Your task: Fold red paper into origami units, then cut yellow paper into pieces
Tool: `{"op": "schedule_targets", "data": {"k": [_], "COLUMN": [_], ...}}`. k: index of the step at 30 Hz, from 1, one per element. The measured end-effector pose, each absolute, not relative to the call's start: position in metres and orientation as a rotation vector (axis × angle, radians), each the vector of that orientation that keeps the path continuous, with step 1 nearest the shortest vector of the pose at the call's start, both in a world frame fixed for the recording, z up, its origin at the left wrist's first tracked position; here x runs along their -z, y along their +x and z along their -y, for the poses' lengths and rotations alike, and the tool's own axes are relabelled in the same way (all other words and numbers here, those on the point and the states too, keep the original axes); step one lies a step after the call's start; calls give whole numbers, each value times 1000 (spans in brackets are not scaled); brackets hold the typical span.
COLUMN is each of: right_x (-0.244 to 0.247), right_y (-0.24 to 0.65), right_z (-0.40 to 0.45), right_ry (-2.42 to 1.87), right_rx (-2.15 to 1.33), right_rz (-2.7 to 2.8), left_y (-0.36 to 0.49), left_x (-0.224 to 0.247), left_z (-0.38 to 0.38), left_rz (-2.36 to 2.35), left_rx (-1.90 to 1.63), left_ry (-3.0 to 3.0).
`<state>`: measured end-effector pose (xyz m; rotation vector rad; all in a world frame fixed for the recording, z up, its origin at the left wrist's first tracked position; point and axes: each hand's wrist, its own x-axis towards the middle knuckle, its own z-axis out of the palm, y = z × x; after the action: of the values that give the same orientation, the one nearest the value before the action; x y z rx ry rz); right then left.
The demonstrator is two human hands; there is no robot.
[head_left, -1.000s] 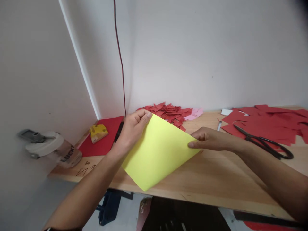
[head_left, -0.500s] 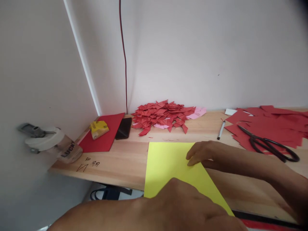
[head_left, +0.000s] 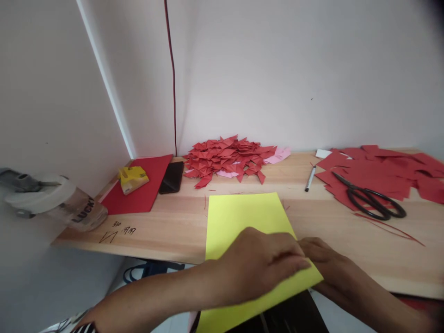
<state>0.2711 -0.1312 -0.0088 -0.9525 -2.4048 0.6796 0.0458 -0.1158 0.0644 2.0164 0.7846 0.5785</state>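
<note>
A yellow sheet of paper (head_left: 243,212) lies on the table, and its near end hangs past the front edge toward me. My left hand (head_left: 260,263) reaches across the sheet, with its fingers closed at the right side and its thumb pressed along the paper. Against that same right edge is my right hand (head_left: 319,252), partly behind the paper and my left fingers. It appears closed on the edge, though its fingertips are hidden. The near right corner of the sheet is tilted up.
Folded red paper pieces (head_left: 229,159) are heaped by the wall. Black scissors (head_left: 371,199) rest by red paper sheets (head_left: 374,171), near a pen (head_left: 311,178). At left are a phone (head_left: 172,177), red paper (head_left: 152,185), a yellow packet (head_left: 132,179) and a lidded bottle (head_left: 74,208).
My right hand has moved from the sheet's far right corner down its right edge toward me. My left hand has come up alongside it, and the sheet's near end now shows. The view has shifted slightly.
</note>
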Motion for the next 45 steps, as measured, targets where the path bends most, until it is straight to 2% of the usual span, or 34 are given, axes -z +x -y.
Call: {"op": "schedule_targets", "data": {"k": [6,9,13,16,30,41,45], "right_x": [17,18,17,15,5,8,14], "right_y": [274,272,266,262,259,265,265], "right_z": [128,127,125,122,114,123,118], "right_ry": [-1387,-1536,-1704,-1738,-2037,-1975,-1838], "right_rx": [-882,-881,-685,-616,-656,-767,-600], "right_rz": [2034,1930,1892,1902,1803,1604,1647], "left_y": [0,-25,-42,-42,-21,-21,-17], "left_x": [-40,-23,-19,-18,8,-13,-8], "left_z": [88,93,116,130,132,132,132], "left_rz": [-974,-1168,-1197,-1258,-1493,-1380,-1363], "left_rx": [-655,-850,-1050,-997,-1113,-1335,-1400], "left_ry": [1556,1199,1240,1394,1370,1449,1554]}}
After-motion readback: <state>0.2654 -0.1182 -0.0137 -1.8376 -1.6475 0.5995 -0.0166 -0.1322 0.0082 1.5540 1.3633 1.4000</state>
